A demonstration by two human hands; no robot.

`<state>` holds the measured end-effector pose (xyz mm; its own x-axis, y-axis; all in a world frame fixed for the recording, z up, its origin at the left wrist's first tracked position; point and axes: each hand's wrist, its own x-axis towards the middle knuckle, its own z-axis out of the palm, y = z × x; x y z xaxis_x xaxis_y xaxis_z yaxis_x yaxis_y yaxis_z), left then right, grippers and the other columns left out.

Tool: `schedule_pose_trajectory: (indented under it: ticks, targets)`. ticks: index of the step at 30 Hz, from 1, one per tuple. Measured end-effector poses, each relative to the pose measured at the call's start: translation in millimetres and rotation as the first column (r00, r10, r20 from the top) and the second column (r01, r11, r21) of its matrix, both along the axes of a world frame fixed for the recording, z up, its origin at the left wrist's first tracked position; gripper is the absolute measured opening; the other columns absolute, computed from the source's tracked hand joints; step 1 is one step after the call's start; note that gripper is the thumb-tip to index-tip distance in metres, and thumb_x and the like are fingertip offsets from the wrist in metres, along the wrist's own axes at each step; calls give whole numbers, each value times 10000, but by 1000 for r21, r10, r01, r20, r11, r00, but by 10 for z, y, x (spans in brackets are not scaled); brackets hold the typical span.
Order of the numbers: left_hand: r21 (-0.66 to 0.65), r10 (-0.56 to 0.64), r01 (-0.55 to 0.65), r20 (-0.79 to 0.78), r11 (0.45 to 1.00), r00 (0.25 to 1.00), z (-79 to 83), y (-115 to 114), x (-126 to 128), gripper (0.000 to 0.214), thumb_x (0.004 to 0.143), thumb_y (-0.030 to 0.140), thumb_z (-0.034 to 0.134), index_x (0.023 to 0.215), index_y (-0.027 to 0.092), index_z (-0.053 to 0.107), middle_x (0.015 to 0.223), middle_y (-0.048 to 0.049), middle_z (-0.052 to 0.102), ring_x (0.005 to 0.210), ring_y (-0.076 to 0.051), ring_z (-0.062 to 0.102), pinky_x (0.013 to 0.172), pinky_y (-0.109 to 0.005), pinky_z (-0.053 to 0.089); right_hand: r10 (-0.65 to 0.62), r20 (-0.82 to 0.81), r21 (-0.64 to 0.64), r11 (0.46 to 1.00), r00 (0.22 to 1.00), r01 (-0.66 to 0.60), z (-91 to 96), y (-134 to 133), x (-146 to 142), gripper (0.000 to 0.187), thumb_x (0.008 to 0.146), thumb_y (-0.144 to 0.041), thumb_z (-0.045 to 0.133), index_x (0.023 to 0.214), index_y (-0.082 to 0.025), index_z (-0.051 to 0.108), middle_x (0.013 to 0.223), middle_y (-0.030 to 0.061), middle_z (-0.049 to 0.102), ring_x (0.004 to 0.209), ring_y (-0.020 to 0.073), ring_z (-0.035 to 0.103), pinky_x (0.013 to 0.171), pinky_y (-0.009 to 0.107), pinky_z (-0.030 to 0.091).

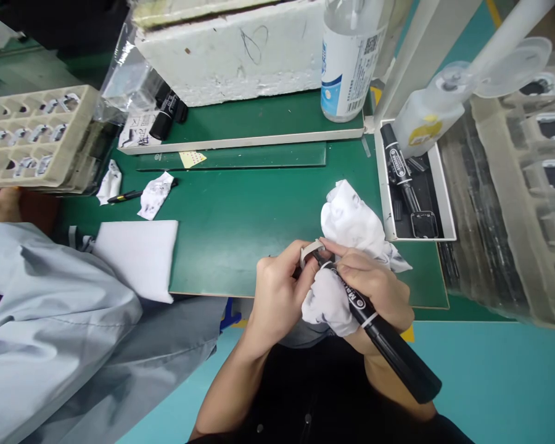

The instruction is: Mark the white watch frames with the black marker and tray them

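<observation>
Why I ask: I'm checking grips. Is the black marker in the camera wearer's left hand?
No, the right hand grips the black marker, while the left hand holds a small pale curved part.

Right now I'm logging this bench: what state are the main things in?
Pale part: curved, pinched by left hand
Marker: tilted, gripped by right hand, tip at pale part
White cloth: crumpled
White pad: flat
Blue-and-white bottle: upright
White bin: open, holding another marker
Beige tray: parts in slots
Slim pen: lying

“Mar” (rest covered) on the held marker (382, 335)
</observation>
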<state>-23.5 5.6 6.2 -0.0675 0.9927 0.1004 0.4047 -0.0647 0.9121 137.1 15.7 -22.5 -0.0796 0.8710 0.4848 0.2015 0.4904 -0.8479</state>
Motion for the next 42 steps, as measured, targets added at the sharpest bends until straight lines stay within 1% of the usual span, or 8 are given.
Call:
schedule_pose_trajectory:
  ticks: [4,9,15,20,24,28,35,42]
  targets:
    - [-11,-2,2,3,1000,1000,-3,0,-1,162,1107,267,734,1014,207,852,715,24,712,581,-116,538,579,-246,422,-96,-18,177,979,995,97,100,-7,7,245,1029,-128,774,1172,-321,822,1158,13,908,1272,311,912,1091,483,815]
    - [5,-13,13,7,1000,1000,-10,-10,-7,140,1093,204,724,1035,203,852,723,37,707,579,-102,539,581,-238,410,-40,13,254,967,999,35,122,29,8,243,1021,-121,767,1205,-273,815,1062,22,890,1220,313,925,1004,451,832]
    - [12,-8,7,23,1000,1000,-24,-14,5,166,1107,230,718,1003,181,838,728,31,702,587,-99,525,576,-230,408,-83,-13,208,975,996,84,92,9,31,363,974,-68,788,1248,-303,832,1251,20,923,1263,309,916,1103,449,805]
    - [9,-10,10,33,1000,999,-31,-16,3,141,1086,193,721,1003,182,835,717,43,675,587,-97,507,573,-225,401,-29,-7,258,966,1000,30,84,25,40,301,982,-109,820,1235,-271,842,1146,24,922,1254,305,918,1059,409,814]
    - [4,-20,20,40,1000,999,-42,-13,1,165,1116,245,722,1012,179,831,729,32,693,594,-103,525,579,-234,403,-82,-41,227,970,996,90,70,16,18,291,1026,-108,774,1239,-295,838,1233,22,921,1212,299,926,1053,450,824]
    - [-7,-18,19,48,1000,999,-44,-1,9,150,1101,234,728,995,175,817,727,32,690,594,-102,511,580,-237,394,-83,-18,277,957,996,85,56,23,16,222,1008,-131,822,1177,-274,834,1149,18,924,1206,298,930,1021,399,819]
    - [-28,-33,35,64,999,997,-1,23,2,162,1083,226,720,977,175,832,719,29,688,608,-107,530,594,-242,402,-73,-95,235,967,993,94,22,18,9,403,952,-51,818,1274,-293,821,1210,24,924,1177,291,933,1085,423,812]
    - [-239,-10,79,279,968,960,89,84,-30,92,980,201,770,898,191,810,607,42,675,540,-114,587,539,-218,430,-23,-155,232,971,988,59,96,76,-11,207,1045,-132,741,1167,-283,813,1064,21,920,1100,316,948,953,422,836]
